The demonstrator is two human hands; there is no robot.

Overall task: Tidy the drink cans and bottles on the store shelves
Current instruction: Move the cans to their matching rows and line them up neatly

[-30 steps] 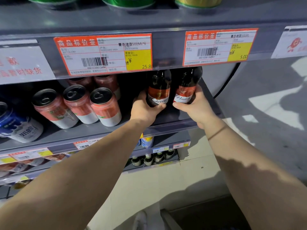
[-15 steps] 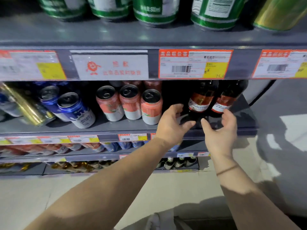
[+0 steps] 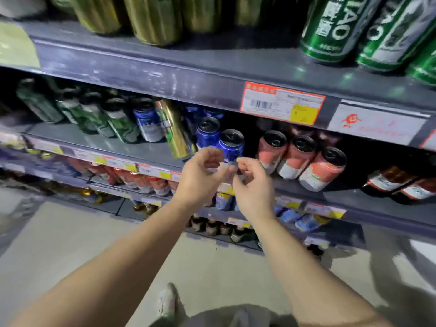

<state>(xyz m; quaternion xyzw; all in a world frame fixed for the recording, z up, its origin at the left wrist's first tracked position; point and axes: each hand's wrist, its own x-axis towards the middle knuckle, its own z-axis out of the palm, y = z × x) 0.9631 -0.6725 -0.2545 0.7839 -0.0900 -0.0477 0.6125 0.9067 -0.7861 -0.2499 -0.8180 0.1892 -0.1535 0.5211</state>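
Observation:
Two blue cans [image 3: 230,146] stand at the front of the middle shelf [image 3: 99,140], with a tilted gold can [image 3: 175,131] leaning just to their left. My left hand [image 3: 200,178] and my right hand [image 3: 253,185] hover side by side in front of the blue cans, fingers curled and apart, holding nothing. Three pink-and-white cans [image 3: 304,159] stand in a row to the right. Two brown beer bottles with red labels [image 3: 398,182] sit at the far right of the same shelf. The image is blurred by motion.
Green cans [image 3: 354,29] and gold cans [image 3: 151,17] line the shelf above. Green cans [image 3: 94,114] fill the left of the middle shelf. Lower shelves hold pink cans [image 3: 141,180], blue packs and small bottles [image 3: 212,226]. Price tags [image 3: 282,103] run along the shelf edges.
Both hands have let go of the two brown bottles and moved left to the blue cans. The view has swung left, so the bottles now sit at the far right.

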